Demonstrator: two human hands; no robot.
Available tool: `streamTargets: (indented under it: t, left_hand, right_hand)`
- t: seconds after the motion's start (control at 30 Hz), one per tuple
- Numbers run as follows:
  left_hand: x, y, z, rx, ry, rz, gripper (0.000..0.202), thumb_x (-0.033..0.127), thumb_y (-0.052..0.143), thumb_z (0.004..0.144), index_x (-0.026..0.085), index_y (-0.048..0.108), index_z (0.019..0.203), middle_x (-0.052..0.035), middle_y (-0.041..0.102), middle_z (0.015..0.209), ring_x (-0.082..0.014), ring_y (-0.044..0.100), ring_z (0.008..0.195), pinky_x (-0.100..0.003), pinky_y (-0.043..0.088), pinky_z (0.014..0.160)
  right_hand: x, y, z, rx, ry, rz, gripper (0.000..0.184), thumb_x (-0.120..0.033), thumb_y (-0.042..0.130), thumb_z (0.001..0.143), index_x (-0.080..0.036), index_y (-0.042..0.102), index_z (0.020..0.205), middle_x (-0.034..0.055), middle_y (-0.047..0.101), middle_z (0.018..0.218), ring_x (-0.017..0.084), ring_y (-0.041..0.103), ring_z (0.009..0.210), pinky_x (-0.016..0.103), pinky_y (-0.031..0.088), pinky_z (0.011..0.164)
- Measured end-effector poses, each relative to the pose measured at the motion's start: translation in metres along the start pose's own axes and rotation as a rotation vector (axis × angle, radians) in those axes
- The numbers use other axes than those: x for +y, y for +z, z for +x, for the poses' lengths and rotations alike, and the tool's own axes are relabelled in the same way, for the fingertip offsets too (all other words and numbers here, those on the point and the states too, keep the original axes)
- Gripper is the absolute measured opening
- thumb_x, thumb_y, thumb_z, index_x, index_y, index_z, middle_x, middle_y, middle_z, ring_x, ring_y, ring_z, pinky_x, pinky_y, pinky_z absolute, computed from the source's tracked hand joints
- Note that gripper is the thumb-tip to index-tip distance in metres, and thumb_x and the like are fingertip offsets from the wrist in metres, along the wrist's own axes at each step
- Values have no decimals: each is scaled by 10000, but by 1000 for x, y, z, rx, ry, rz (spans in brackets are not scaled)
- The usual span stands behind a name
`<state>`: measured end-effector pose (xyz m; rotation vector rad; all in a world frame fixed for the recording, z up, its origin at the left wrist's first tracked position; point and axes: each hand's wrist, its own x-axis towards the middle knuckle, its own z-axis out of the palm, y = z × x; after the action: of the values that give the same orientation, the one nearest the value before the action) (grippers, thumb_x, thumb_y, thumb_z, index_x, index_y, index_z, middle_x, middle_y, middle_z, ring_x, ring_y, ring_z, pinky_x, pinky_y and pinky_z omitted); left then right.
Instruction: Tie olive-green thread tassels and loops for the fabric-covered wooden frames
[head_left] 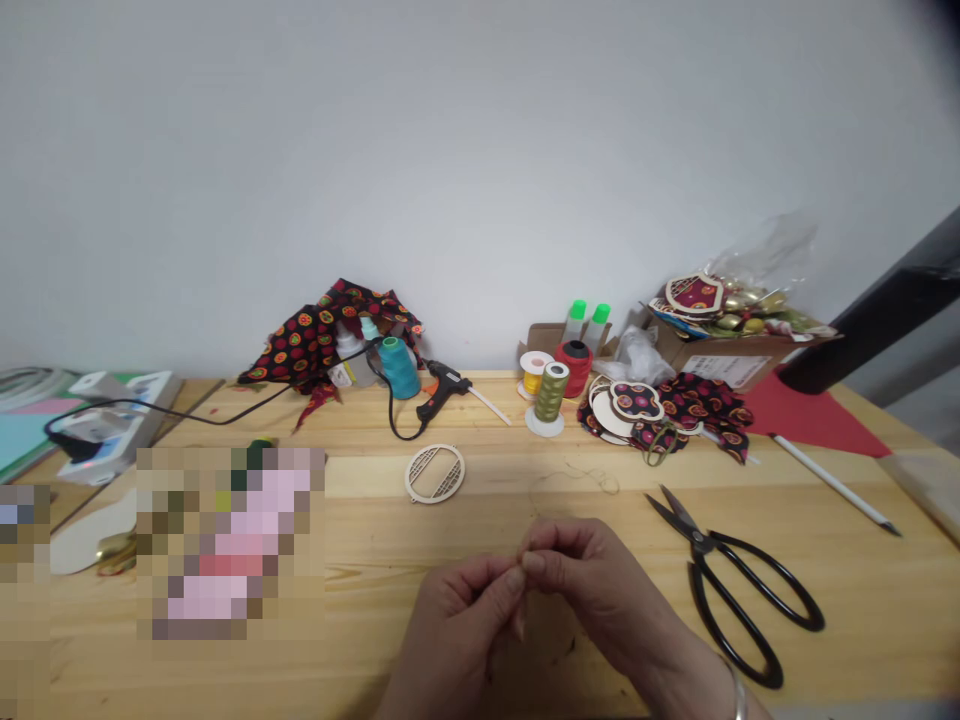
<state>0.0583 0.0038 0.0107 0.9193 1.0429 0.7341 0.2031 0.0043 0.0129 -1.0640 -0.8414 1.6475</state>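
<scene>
My left hand point(469, 615) and my right hand point(592, 590) meet at the fingertips above the front of the table, thumb and forefinger pinched on each. A fine olive thread point(577, 470) lies in loose curls on the wood beyond them and runs back towards the pinched fingers. The bit between the fingertips is mostly hidden. Just beyond my hands, on the left, an oval wooden lattice frame point(411, 478) lies flat. To the right of my right hand rest black-handled scissors point(701, 543), their blades slightly apart.
A glue gun point(444, 390), a teal thread cone point(399, 368) and patterned cloth point(300, 340) stand along the wall. Olive point(552, 395) and red point(576, 368) spools are further right, by fabric pieces point(705, 400) and a full cardboard box point(720, 360). A white pen point(832, 483) lies far right.
</scene>
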Motion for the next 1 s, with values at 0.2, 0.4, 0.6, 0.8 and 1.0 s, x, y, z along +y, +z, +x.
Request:
streamTargets:
  t: [0.2,0.4,0.6,0.8,1.0]
  left_hand:
    - [-3,1,1,-11,-29,-172,399,481,671,719,151,553,528,73,375,425,-42,255,369,-197,159,387]
    - [3,4,2,-12,-113,-315,370,436,774,620,141,569,531,80,389,443,-25,227,370,-169,154,359]
    - [4,6,2,-76,-107,-263,369,430,789,599,140,580,508,71,416,454,-25,252,359,-176,170,349]
    - [6,2,0,-45,78,34,180,351,698,733,185,732,673,23,558,546,-85,459,504,-187,375,507]
    - [16,-4,-1,103,462,336,140,316,667,764,258,764,681,-78,593,1197,-284,416,1194,-370,360,944]
  right_hand:
    - [-5,6,1,98,-51,-72,220,-303,756,622,-153,613,547,-23,581,519,123,502,549,254,370,597]
    - [-9,5,0,145,-89,-182,172,-242,711,620,-154,582,547,-45,522,530,111,462,562,236,348,571]
    - [-10,3,-3,134,-112,-195,141,-203,673,621,-156,567,541,-56,489,514,95,426,541,217,332,538]
    - [-14,6,-5,47,-139,-171,153,-210,681,682,-164,581,577,-54,503,536,98,470,532,218,371,539]
    - [-15,4,-11,-14,-304,-224,182,-234,688,762,-262,707,941,9,674,981,166,596,960,260,453,839]
